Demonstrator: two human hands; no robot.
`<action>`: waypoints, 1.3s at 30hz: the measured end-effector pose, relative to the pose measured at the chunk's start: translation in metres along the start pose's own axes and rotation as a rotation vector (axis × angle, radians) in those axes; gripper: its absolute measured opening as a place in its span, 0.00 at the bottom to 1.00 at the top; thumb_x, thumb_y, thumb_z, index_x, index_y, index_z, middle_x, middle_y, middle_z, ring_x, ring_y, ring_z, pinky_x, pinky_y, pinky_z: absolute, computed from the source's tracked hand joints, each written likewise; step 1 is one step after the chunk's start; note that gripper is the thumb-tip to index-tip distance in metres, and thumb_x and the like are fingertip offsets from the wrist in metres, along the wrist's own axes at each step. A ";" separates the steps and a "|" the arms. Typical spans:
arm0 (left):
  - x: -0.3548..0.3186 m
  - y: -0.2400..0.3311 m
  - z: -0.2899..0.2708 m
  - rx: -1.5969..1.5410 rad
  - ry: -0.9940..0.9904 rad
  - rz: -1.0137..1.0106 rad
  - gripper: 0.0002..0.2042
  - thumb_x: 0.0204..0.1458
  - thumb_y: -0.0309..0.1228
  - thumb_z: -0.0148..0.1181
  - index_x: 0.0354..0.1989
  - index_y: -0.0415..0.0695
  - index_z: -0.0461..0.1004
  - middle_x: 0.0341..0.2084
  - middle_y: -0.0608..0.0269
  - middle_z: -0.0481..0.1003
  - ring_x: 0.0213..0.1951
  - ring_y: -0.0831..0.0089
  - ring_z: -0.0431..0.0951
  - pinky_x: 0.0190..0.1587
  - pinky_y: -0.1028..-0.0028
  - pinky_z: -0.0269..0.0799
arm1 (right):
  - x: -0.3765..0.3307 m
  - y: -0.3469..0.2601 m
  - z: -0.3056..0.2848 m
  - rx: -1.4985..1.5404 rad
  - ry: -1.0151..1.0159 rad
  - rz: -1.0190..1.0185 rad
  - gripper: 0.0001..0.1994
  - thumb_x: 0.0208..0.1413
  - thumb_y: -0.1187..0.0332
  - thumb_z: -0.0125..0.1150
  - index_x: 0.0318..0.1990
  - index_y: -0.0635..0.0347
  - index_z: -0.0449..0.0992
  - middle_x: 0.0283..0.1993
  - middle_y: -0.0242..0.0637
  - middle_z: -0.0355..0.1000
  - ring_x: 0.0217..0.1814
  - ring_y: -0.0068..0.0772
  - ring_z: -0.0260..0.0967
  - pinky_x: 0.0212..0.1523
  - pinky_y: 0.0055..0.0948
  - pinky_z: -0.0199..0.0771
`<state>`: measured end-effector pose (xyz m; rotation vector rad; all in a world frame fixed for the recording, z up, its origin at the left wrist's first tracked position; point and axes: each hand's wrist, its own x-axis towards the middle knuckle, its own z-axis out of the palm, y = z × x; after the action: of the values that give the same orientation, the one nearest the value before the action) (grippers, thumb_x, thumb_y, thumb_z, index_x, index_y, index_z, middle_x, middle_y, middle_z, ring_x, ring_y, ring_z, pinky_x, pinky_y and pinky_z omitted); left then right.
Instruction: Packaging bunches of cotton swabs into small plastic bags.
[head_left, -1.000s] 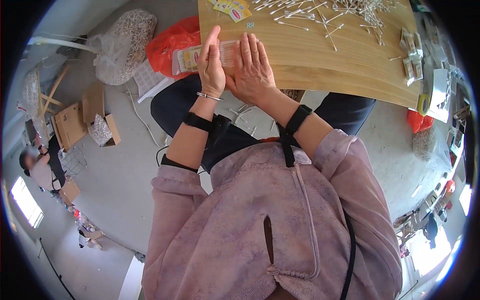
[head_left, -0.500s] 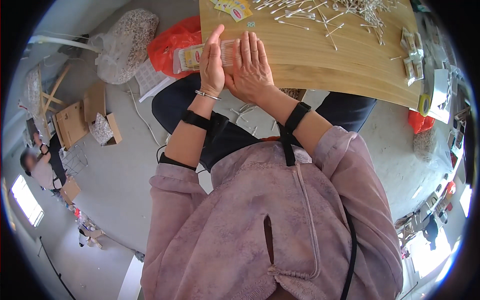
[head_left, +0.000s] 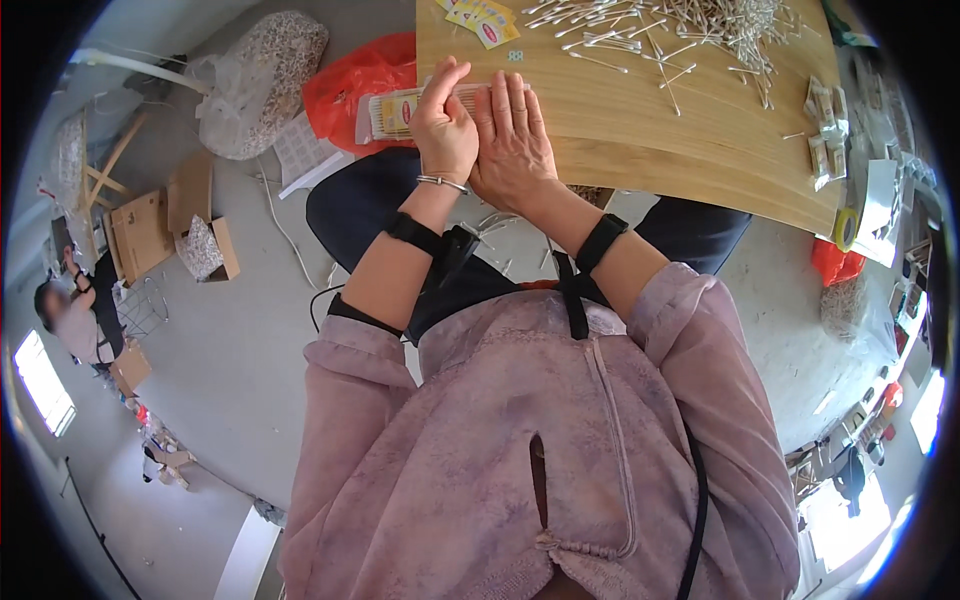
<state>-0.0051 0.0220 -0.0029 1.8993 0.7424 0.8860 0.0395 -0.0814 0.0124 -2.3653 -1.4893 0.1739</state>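
Observation:
A clear pack of cotton swabs [head_left: 384,116] with a yellow label lies at the near left edge of the wooden table [head_left: 620,140]. My left hand [head_left: 445,130] bends its fingers over the pack's right part and holds it. White swab tips show between my two hands. Close against it, my right hand [head_left: 512,145] lies flat, fingers straight, over the right end of the swabs. What is under its palm is hidden. Yellow cards [head_left: 490,25] are fanned out beyond the hands, and a heap of loose cotton swabs [head_left: 735,35] spreads at the far right.
A red plastic bag [head_left: 355,85] hangs by the table's left edge. Small swab packets [head_left: 826,125] and a yellow tape roll [head_left: 846,233] are at the right edge. A big clear sack [head_left: 265,90] and an open cardboard box [head_left: 205,225] stand left; another person [head_left: 85,320] is farther off.
My left hand's fingers have bent inward from nearly straight. Both hands sit slightly lower and farther right in the picture, as the whole view has shifted a little.

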 end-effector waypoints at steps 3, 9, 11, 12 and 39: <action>-0.001 -0.004 0.000 0.030 0.013 0.003 0.20 0.46 0.09 0.41 0.44 0.38 0.74 0.48 0.50 0.73 0.54 0.59 0.71 0.56 0.69 0.68 | 0.000 0.000 -0.001 -0.009 -0.018 -0.003 0.33 0.57 0.55 0.36 0.64 0.73 0.48 0.70 0.58 0.39 0.74 0.56 0.29 0.71 0.46 0.25; -0.001 0.008 -0.008 -0.198 -0.086 -0.108 0.17 0.55 0.18 0.41 0.52 0.36 0.68 0.56 0.51 0.66 0.59 0.63 0.65 0.61 0.69 0.60 | 0.001 0.000 0.003 -0.011 -0.040 0.034 0.35 0.58 0.52 0.35 0.64 0.73 0.49 0.70 0.57 0.37 0.74 0.54 0.26 0.71 0.45 0.23; -0.001 0.012 -0.014 -0.298 -0.121 -0.151 0.17 0.59 0.22 0.41 0.56 0.34 0.64 0.59 0.50 0.63 0.61 0.64 0.61 0.64 0.69 0.54 | 0.001 -0.003 0.001 -0.025 -0.041 0.037 0.35 0.58 0.51 0.35 0.64 0.74 0.49 0.71 0.57 0.36 0.74 0.55 0.26 0.71 0.46 0.23; 0.000 0.014 -0.016 -0.321 -0.167 -0.166 0.18 0.61 0.27 0.40 0.58 0.35 0.62 0.59 0.50 0.62 0.62 0.64 0.60 0.65 0.69 0.52 | 0.001 -0.004 0.000 -0.040 -0.039 0.042 0.35 0.58 0.51 0.35 0.64 0.74 0.49 0.71 0.57 0.36 0.74 0.55 0.25 0.71 0.46 0.23; 0.016 -0.043 -0.076 0.017 -0.151 -0.185 0.23 0.63 0.44 0.39 0.57 0.39 0.64 0.55 0.52 0.67 0.57 0.63 0.66 0.59 0.71 0.59 | 0.007 -0.013 0.001 -0.022 -0.068 0.026 0.43 0.56 0.43 0.43 0.65 0.76 0.42 0.71 0.59 0.32 0.74 0.57 0.22 0.71 0.46 0.21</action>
<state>-0.0640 0.0878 -0.0098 1.8550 0.8205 0.6157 0.0310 -0.0695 0.0162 -2.4191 -1.4988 0.2477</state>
